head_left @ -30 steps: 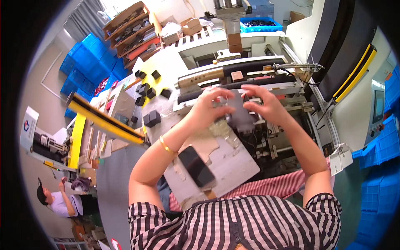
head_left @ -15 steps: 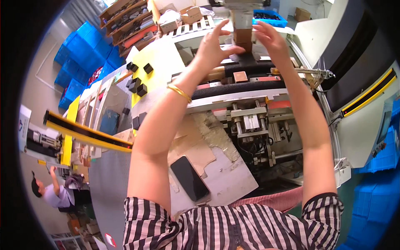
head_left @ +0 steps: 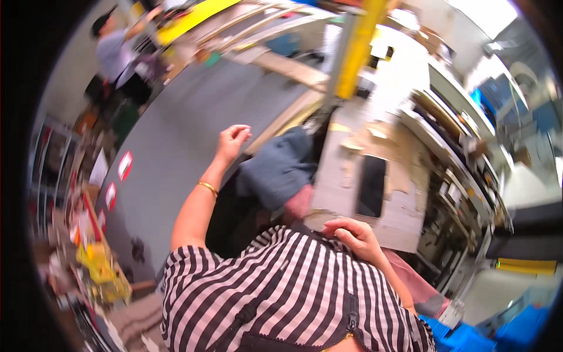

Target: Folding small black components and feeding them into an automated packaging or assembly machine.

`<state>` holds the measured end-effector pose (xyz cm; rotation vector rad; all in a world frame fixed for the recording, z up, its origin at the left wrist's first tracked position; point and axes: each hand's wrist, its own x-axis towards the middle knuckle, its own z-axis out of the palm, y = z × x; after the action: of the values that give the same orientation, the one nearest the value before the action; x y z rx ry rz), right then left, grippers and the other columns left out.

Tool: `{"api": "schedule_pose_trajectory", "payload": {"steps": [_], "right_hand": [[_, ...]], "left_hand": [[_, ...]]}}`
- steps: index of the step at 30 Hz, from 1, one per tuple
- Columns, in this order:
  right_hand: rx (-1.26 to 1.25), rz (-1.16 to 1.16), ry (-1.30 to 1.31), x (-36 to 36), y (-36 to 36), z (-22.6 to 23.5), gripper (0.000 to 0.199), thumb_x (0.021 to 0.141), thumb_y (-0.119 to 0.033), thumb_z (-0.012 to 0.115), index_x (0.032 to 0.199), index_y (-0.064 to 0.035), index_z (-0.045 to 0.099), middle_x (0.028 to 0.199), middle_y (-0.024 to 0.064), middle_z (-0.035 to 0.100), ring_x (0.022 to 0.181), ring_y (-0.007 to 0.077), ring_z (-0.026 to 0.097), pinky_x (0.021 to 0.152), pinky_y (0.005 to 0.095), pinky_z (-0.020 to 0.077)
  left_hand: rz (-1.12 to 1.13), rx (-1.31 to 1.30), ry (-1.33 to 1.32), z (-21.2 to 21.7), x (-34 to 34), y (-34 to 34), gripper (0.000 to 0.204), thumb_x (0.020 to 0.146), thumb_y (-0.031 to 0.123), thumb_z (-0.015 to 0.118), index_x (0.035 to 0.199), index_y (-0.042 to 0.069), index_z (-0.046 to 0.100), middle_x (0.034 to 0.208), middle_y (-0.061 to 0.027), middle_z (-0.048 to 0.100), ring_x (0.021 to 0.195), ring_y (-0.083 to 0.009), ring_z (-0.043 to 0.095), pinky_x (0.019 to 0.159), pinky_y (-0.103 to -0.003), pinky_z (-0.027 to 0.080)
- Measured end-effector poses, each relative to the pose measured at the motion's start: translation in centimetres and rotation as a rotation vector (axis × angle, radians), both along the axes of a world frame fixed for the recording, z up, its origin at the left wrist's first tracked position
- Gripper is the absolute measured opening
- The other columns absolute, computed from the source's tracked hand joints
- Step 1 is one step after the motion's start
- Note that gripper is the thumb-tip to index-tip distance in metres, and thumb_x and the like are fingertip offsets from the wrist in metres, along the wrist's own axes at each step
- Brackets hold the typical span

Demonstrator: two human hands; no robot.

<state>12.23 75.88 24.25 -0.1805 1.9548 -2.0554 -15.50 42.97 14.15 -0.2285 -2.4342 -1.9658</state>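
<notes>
Both hands (head_left: 233,144) curl loosely, well apart, the right near a black phone (head_left: 372,186)

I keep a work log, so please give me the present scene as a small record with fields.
Left hand: raised, fingers loosely curled, nothing visible in it
Left wrist: gold bracelet
Right hand: near the striped shirt; touching or not, unclear
Black phone: lying on the worn board
Upper left: another person, dark cap
</notes>
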Motion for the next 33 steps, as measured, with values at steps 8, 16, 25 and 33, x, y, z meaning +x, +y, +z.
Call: {"api": "schedule_pose_trajectory", "payload": {"steps": [8, 16, 25, 33], "right_hand": [[0.091, 0.44, -0.201, -8.1, -16.1, -0.6, 0.031, 0.097, -0.017, 0.055, 0.122, 0.0012, 0.059, 0.107, 0.0098, 0.068, 0.102, 0.0155, 0.062, 0.09, 0.0283, 0.0477], [0.365, 0.712, -0.074, -13.4, -28.4, -0.9, 0.032, 0.095, -0.019, 0.057, 0.122, -0.0011, 0.059, 0.111, 0.0151, 0.067, 0.102, 0.0235, 0.065, 0.088, 0.0328, 0.051], [-0.014, -0.334, -0.035, -12.0, -17.5, -1.3, 0.035, 0.101, -0.03, 0.049, 0.119, -0.0013, 0.058, 0.101, 0.0117, 0.066, 0.09, 0.0182, 0.063, 0.081, 0.0322, 0.0511], [-0.579, -1.167, -0.05, -22.2, 3.1, -2.3, 0.064, 0.099, -0.04, 0.047, 0.146, -0.0042, 0.022, 0.145, 0.0203, 0.028, 0.127, 0.0374, 0.04, 0.106, 0.0456, 0.0385]], "left_hand": [[1.133, -0.757, -0.515, -17.5, 22.2, -46.2, 0.035, 0.079, 0.025, 0.072, 0.11, 0.009, 0.066, 0.101, -0.0141, 0.069, 0.099, -0.0316, 0.064, 0.087, -0.04, 0.051], [1.187, -1.127, -0.884, -13.8, 30.1, -53.7, 0.047, 0.084, 0.009, 0.059, 0.129, 0.019, 0.05, 0.127, -0.0213, 0.048, 0.117, -0.0386, 0.053, 0.092, -0.047, 0.049], [0.593, -1.481, -0.54, -20.4, 34.3, -64.5, 0.014, 0.081, 0.004, 0.059, 0.09, 0.0, 0.068, 0.088, -0.0196, 0.067, 0.076, -0.0339, 0.065, 0.071, -0.043, 0.053], [0.704, -0.005, -0.399, -15.0, 17.3, -47.5, 0.008, 0.091, 0.007, 0.06, 0.088, 0.0, 0.061, 0.074, -0.0051, 0.06, 0.058, -0.0131, 0.058, 0.052, -0.026, 0.049]]}}
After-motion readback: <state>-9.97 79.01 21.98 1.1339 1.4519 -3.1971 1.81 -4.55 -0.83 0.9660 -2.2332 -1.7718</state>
